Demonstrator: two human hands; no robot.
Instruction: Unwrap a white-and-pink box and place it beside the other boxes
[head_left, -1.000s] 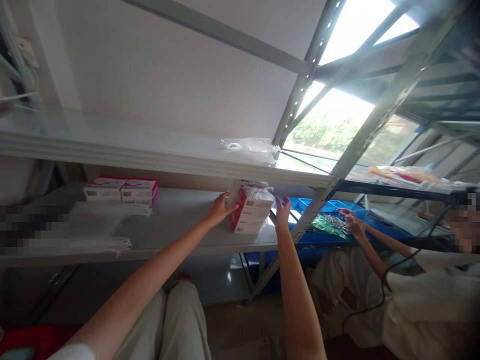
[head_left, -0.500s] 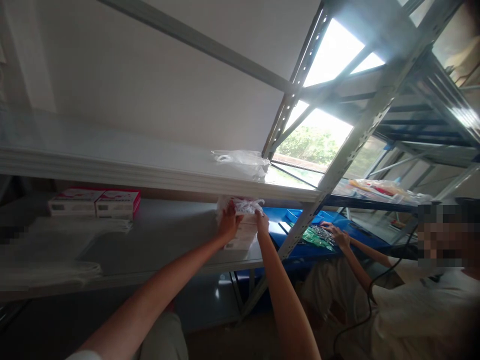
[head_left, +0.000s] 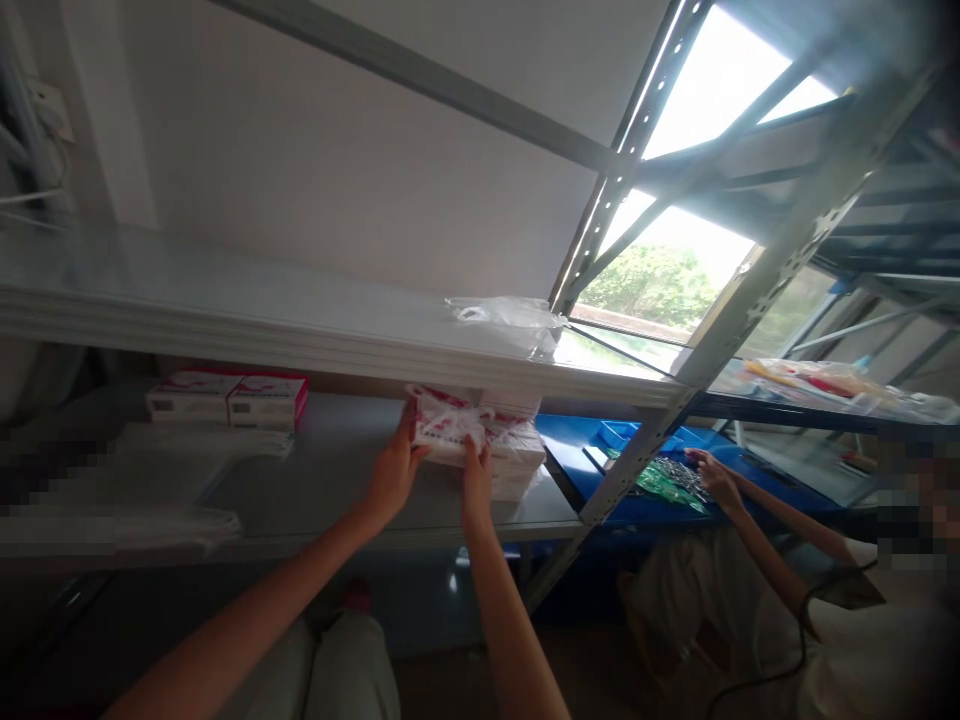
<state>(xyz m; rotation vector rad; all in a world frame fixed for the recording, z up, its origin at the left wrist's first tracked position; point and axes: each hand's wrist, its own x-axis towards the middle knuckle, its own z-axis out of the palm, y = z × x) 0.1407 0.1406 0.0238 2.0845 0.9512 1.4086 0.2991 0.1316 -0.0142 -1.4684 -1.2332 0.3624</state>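
A pink-and-white box in a clear plastic bag point(head_left: 439, 425) is between my two hands at the middle of the lower shelf. My left hand point(head_left: 396, 468) is closed around its left side. My right hand point(head_left: 477, 470) is closed at its right front, by the gathered plastic. Just to the right stands a stack of white boxes point(head_left: 517, 465), with clear plastic on it. Farther left, two pink-and-white boxes point(head_left: 229, 398) sit side by side, and flat white plastic bags point(head_left: 165, 525) lie in front of them.
Above runs an upper shelf point(head_left: 300, 330) with a crumpled clear bag point(head_left: 506, 313) on it. A slanted metal post point(head_left: 675, 400) rises at the right. Beyond it, a co-worker's hand point(head_left: 716, 480) is over green packets and small metal parts point(head_left: 675, 485) on a blue table.
My hands have moved left from the white stack, bringing the bagged box with them. The view has shifted slightly left. The co-worker's hands have risen a little from the packets.
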